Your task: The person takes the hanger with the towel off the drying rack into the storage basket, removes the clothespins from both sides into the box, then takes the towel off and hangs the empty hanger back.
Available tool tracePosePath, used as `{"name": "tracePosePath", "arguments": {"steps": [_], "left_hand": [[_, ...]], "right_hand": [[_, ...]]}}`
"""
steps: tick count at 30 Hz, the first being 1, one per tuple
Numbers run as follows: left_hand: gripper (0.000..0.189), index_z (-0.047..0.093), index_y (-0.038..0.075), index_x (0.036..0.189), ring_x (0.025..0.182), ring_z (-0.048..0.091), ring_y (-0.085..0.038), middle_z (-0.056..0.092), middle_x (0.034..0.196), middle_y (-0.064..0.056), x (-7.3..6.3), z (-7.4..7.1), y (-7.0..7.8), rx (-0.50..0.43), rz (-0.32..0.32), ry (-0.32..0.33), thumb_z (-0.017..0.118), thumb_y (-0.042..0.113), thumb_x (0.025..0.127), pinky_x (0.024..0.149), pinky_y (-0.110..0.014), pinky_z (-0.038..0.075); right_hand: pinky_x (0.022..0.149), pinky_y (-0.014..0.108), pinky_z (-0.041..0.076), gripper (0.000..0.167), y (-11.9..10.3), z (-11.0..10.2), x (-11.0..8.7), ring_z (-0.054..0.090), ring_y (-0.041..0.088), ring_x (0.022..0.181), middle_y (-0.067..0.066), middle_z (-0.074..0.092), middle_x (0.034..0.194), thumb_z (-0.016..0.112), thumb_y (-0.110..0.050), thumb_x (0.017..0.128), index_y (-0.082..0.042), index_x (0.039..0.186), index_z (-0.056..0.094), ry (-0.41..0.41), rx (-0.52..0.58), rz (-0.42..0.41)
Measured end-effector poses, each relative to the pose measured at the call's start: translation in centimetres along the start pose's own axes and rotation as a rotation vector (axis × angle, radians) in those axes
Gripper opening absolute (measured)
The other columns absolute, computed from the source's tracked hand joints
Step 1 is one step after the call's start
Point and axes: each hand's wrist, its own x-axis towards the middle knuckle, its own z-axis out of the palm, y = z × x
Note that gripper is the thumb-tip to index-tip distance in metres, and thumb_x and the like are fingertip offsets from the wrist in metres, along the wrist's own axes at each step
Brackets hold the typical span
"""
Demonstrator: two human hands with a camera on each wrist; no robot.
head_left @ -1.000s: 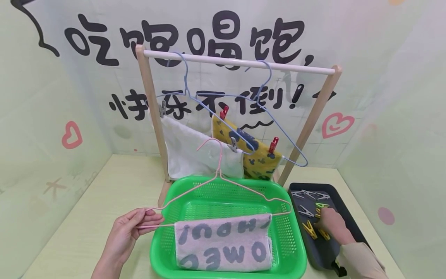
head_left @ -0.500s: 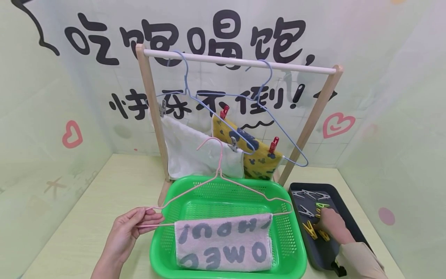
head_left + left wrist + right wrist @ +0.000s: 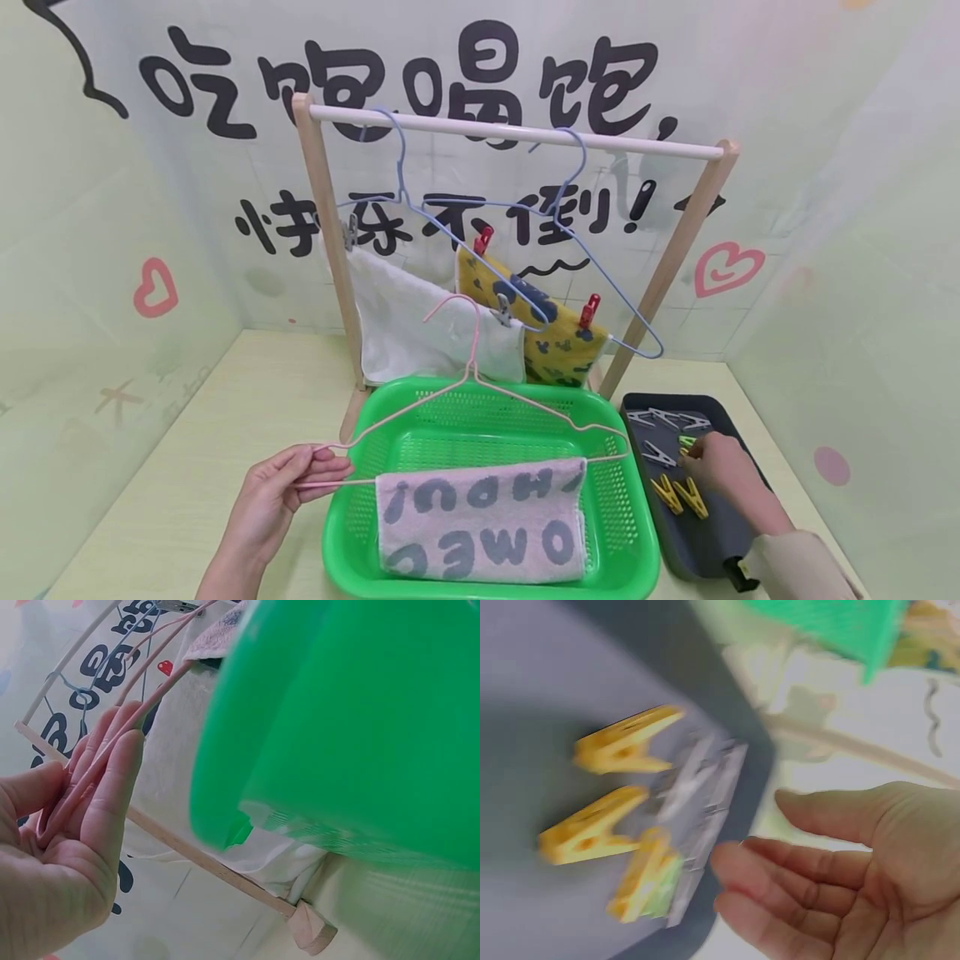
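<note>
My left hand [image 3: 273,492] grips the left end of a pink hanger [image 3: 476,335], its thumb and fingers curled round the wire in the left wrist view. Over the hanger's lower bar hangs a pink towel [image 3: 483,529] with grey letters, above the green basket [image 3: 341,521]. My right hand [image 3: 723,471] hovers over the dark tray [image 3: 678,546], beside a green clothespin [image 3: 685,444]. In the right wrist view its fingers are loosely bent with nothing between them. Yellow clothespins [image 3: 592,836] and several grey clothespins [image 3: 660,454] lie in the tray.
Behind the basket stands a wooden rack with a white rail [image 3: 517,132]. Blue hangers [image 3: 400,167] on it carry a white towel [image 3: 405,333] and a yellow patterned towel [image 3: 562,364], fastened with grey and red clothespins [image 3: 589,312].
My right hand has moved up and right over the tray, uncovering one yellow clothespin. My left hand, the pink hanger and the towel stay in place.
</note>
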Motion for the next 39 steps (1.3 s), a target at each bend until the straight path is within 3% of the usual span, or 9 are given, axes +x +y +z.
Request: {"name": "tracePosePath", "arguments": {"steps": [4,8,11,21,25,30,39], "left_hand": [[0.045,0.066,-0.002,0.107,0.092,0.067,-0.024,0.07,0.099,-0.016,0.0,0.1,0.0,0.007,0.006,0.016,0.021,-0.002,0.103,0.08,-0.032,0.054],[0.044,0.066,-0.002,0.106,0.092,0.067,-0.023,0.07,0.098,-0.015,0.0,0.3,0.0,0.027,0.016,0.043,0.023,-0.001,0.103,0.079,-0.032,0.054],[0.043,0.066,-0.003,0.105,0.092,0.067,-0.023,0.07,0.098,-0.015,0.1,0.3,0.0,0.03,0.025,0.058,0.023,-0.001,0.103,0.079,-0.032,0.054],[0.042,0.066,-0.004,0.104,0.092,0.067,-0.024,0.07,0.097,-0.016,0.3,0.5,-0.2,0.032,0.031,0.078,0.024,0.0,0.103,0.079,-0.032,0.054],[0.042,0.066,-0.003,0.103,0.092,0.068,-0.023,0.07,0.097,-0.015,0.4,0.6,-0.2,0.039,0.028,0.093,0.024,0.0,0.103,0.079,-0.032,0.054],[0.042,0.067,-0.003,0.103,0.092,0.068,-0.023,0.07,0.096,-0.015,0.4,0.6,-0.3,0.038,0.022,0.103,0.025,0.0,0.103,0.079,-0.032,0.054],[0.043,0.066,-0.004,0.102,0.092,0.068,-0.025,0.07,0.096,-0.016,0.5,0.7,-0.5,0.008,0.047,0.11,0.023,-0.001,0.103,0.079,-0.032,0.054]], "right_hand": [[0.044,0.026,0.04,0.016,-1.9,-0.9,-1.0,0.051,0.011,0.049,-0.001,0.057,0.059,0.066,-0.01,0.085,0.001,0.074,0.067,0.09,0.1,-0.115],[0.043,0.022,0.039,0.011,-4.2,-1.2,-2.2,0.049,0.008,0.048,-0.002,0.058,0.061,0.067,-0.01,0.086,-0.002,0.079,0.069,0.175,0.185,-0.206],[0.045,0.021,0.043,0.007,-5.9,-0.9,-2.9,0.052,0.005,0.051,-0.002,0.062,0.065,0.068,-0.009,0.086,-0.003,0.083,0.07,0.202,0.255,-0.279],[0.049,0.021,0.05,0.009,-9.4,1.1,-3.2,0.062,0.008,0.058,0.001,0.067,0.072,0.065,-0.009,0.088,-0.001,0.09,0.07,0.052,0.433,-0.513],[0.051,0.021,0.052,0.012,-10.4,2.2,-2.8,0.063,0.007,0.059,0.004,0.069,0.077,0.067,-0.01,0.087,0.0,0.092,0.071,0.036,0.454,-0.535],[0.051,0.019,0.05,0.017,-11.5,2.9,-2.5,0.061,0.004,0.057,0.004,0.068,0.073,0.07,-0.015,0.084,0.001,0.091,0.071,0.032,0.437,-0.468],[0.045,0.018,0.043,0.02,-12.1,3.0,-2.5,0.054,0.001,0.052,-0.006,0.06,0.06,0.071,-0.014,0.084,-0.01,0.066,0.062,0.023,0.424,-0.456]]}}
